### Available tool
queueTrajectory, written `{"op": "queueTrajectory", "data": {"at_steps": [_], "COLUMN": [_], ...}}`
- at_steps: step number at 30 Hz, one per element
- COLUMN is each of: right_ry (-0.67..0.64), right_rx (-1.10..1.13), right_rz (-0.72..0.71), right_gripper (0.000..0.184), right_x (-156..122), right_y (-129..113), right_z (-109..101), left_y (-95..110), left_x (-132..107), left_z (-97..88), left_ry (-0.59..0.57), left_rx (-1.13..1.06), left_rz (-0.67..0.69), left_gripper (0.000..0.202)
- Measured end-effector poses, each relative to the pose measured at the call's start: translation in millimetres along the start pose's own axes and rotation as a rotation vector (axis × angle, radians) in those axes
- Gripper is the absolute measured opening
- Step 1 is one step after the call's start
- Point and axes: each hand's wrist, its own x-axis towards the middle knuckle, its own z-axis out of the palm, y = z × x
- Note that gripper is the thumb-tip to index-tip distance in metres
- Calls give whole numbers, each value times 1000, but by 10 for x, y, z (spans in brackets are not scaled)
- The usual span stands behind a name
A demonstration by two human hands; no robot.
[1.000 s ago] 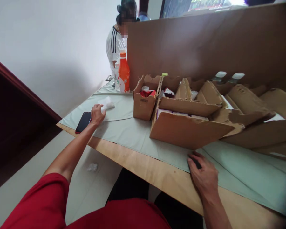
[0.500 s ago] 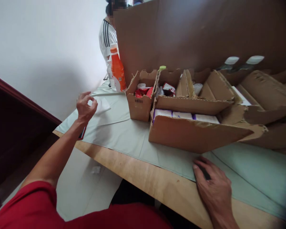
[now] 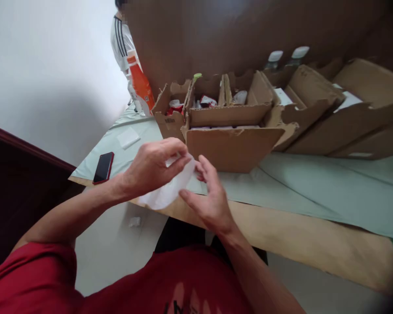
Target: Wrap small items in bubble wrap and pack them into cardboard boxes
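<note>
A thin translucent plastic bag (image 3: pixel 170 187) hangs over the table's front edge, blurred by motion. Its upper edge is pinched between the thumb and fingers of my left hand (image 3: pixel 159 163). Just to the right of the bag is my right hand (image 3: pixel 211 196), thumb and fingers apart; whether a fingertip touches the bag I cannot tell. Farther back on the cloth lies a flat whitish plastic piece (image 3: pixel 128 138). A phone with a red case (image 3: pixel 103 168) rests near the table's left corner.
Several cardboard bins (image 3: pixel 229 148) with small goods line the back of the table, before a brown panel (image 3: pixel 222 35). An orange bottle (image 3: pixel 140 85) stands at the far left. Beyond it is a person in a white shirt (image 3: pixel 122 41). A white scrap (image 3: pixel 135 221) lies on the floor.
My left hand has come right and toward me, now with the plastic bag in its pinch. From the table edge, my right hand has moved left to the bag. The view has shifted, uncovering the phone.
</note>
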Motion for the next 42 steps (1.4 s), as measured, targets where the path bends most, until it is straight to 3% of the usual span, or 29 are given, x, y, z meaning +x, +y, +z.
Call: {"op": "queueTrajectory", "data": {"at_steps": [3,5,9,11,14,19,22,24,27,29,31,33,36,37,39,42], "right_ry": [33,-3,-216,-269,-246,-107,-7,94,211,183,61,-175,-428,-462,-449,-273], "right_rx": [35,24,13,1,-40,-193,-441,-753,-1059,-1063,-982,-884,-838,-834,-833,-922], "right_rz": [126,215,344,386,441,489,493,453,301,145,-20,-125,-162,-162,-137,-34], "right_gripper": [60,36,26,24,25,34,44,49,44,35,29,33,39,40,42,44], "right_x": [34,-89,-511,-672,-730,-507,-431,-448,-495,-476,-406,-318,-251,-264,-360,-636], "right_y": [107,269,481,462,361,459,721,872,942,890,813,758,782,820,928,1082], "right_z": [134,22,-625,-1023,-1552,-2096,-2275,-2360,-2330,-2104,-1697,-1209,-693,-648,-770,-1337], "left_y": [263,333,97,-143,-479,-768,-861,-877,-738,-539,-332,-204,-224,-268,-359,-429], "left_x": [121,141,-2,-141,-367,-616,-684,-729,-794,-811,-803,-790,-817,-841,-903,-987], "left_z": [-39,-178,-478,-482,-207,666,1046,1150,1166,1182,1254,1371,1534,1565,1591,1588], "left_ry": [-27,42,240,287,217,66,-49,-63,2,-19,-100,-188,-291,-315,-347,-343], "left_rx": [22,24,-153,-311,-482,-587,-387,-132,134,139,46,-36,-66,-80,-129,-182], "left_rz": [106,48,-310,-522,-744,-867,-806,-648,-335,-134,37,127,80,39,-22,-47], "left_gripper": [13,13,11,14,16,15,27,40,41,40,44,42,27,25,26,31]}}
